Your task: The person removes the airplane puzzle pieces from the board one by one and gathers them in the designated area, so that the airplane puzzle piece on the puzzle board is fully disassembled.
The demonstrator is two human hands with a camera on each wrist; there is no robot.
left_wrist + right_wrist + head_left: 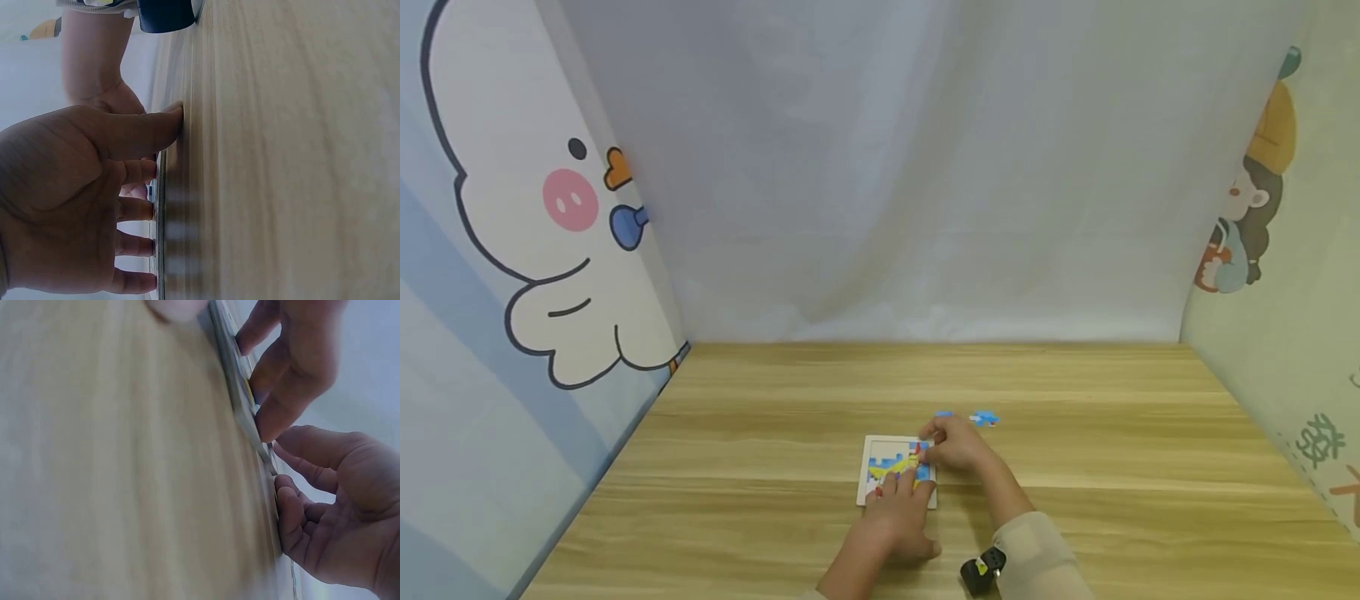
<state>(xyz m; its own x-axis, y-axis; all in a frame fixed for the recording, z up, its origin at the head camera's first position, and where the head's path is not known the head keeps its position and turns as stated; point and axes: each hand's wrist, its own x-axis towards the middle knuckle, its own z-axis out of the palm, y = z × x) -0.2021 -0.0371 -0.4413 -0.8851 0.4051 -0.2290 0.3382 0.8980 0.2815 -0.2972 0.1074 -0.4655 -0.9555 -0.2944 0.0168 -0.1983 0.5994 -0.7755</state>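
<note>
A square jigsaw puzzle in a pale tray (pixel 861 475) lies on the table, partly filled with blue, yellow and red pieces. My left hand (pixel 895 517) rests over its lower right part, fingers spread and fingertips pressing on the pieces. In the left wrist view, the left thumb (pixel 147 132) reaches past the tray's edge to the tabletop. My right hand (pixel 955 442) is at the tray's upper right corner. Its thumb and forefinger pinch at a puzzle piece (pixel 917 447) with red on it, while the other fingers (pixel 290 515) curl beside the tray. The fingers hide part of that piece.
Beyond the right hand lie loose blue puzzle pieces (pixel 985 417), one partly covered by the hand. A black device (pixel 981 573) is at the right sleeve. The wooden table (pixel 737 433) runs back to a grey curtain (pixel 887 167), with printed panels on both sides.
</note>
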